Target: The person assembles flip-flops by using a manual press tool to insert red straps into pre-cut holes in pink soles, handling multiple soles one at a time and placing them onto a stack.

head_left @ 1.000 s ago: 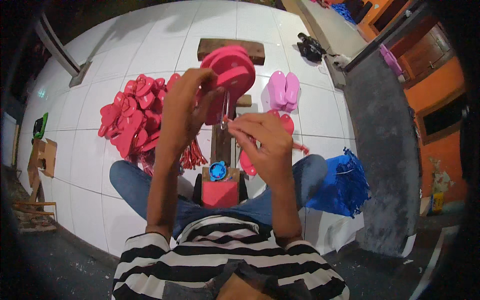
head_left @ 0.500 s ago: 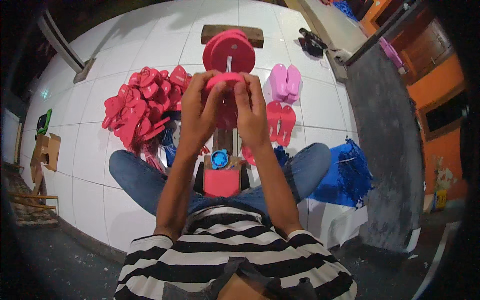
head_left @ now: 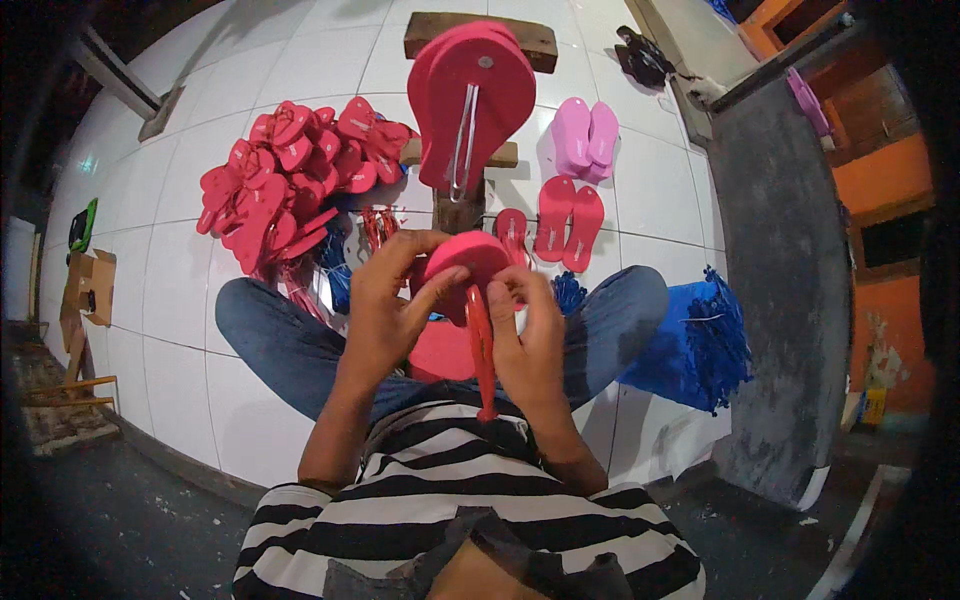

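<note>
Both hands grip one pink sandal sole above the lap, just below the wooden post. The left hand curls around its edge to steady it; the right hand pinches the red strap, apparently seating it. A sandal pile lies left of the post on the floor; no containers show.

both hands dropped toward lap — left hand and right hand now pinch pink sole, red strap dangling below.
</note>
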A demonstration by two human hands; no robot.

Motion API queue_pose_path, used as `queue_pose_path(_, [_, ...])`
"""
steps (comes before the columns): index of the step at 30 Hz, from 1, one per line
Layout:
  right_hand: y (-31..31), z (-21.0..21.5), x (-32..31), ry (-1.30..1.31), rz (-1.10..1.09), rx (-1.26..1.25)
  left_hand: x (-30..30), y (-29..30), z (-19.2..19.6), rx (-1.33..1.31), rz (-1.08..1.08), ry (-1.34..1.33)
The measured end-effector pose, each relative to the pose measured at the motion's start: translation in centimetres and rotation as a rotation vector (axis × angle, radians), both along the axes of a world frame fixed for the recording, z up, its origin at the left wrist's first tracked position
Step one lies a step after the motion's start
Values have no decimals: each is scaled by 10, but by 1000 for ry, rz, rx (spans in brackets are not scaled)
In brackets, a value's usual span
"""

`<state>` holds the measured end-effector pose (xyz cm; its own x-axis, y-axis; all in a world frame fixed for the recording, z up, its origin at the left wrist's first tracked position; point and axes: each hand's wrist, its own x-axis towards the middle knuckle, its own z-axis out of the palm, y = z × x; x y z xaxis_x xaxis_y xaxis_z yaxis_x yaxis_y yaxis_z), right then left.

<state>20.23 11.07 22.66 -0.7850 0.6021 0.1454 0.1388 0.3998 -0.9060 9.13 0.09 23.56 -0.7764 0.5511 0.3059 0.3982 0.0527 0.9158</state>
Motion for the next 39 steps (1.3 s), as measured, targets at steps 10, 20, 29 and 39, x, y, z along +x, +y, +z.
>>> queue_pose_path(10, [3, -30, -16, 159, 224, -1373, -21, -5, 7, -23, 11, 278])
queue_pose_path(20, [-13, -46, -20, 108, 118, -894, -29, -11, -6, -49, -24, 389])
queue_pose_path(29, [24, -36, -41, 714, -60, -917, -40, -27, -46, 10, -17, 158])
queue_pose_path(39, [53, -4, -50, 541, 302, 407, -41, -11, 6, 316, -176, 464])
